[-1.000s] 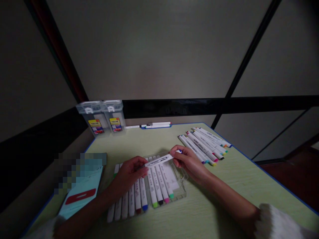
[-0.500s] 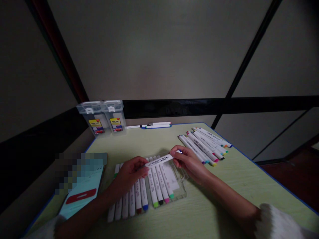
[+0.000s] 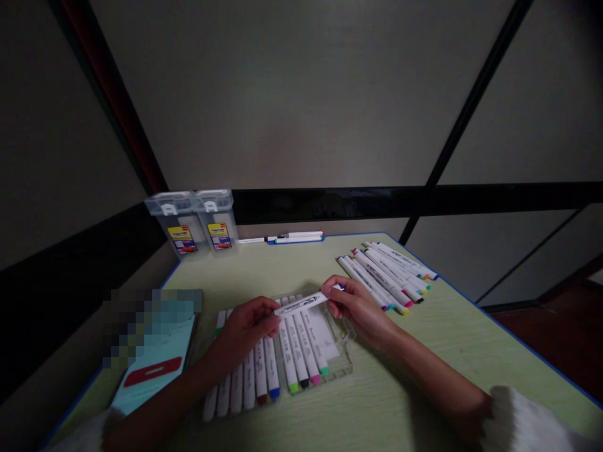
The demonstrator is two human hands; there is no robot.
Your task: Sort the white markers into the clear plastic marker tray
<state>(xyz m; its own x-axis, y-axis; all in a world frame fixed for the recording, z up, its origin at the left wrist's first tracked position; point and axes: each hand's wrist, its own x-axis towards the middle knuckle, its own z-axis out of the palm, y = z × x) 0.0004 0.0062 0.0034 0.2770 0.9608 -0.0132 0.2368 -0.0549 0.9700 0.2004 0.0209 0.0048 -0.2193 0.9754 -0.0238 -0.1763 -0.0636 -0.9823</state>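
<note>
A white marker [image 3: 301, 304] is held crosswise between my two hands. The fingers of my left hand [image 3: 252, 323] pinch its left end. My right hand [image 3: 348, 304] is closed on the other end, where a bit of dark blue shows. Beneath the hands lies an open clear plastic case [image 3: 346, 364] with white markers [image 3: 301, 351] side by side in it. Their ends show light green, black, pink and mint. More white markers [image 3: 254, 380] lie in the case's left half, partly hidden by my left hand and forearm.
A loose pile of white markers [image 3: 386, 276] with coloured ends lies at the right. Two clear lidded boxes [image 3: 214, 223] stand at the back left. A few markers [image 3: 299, 237] lie along the back edge. A phone [image 3: 155, 364], partly pixelated, lies at the left.
</note>
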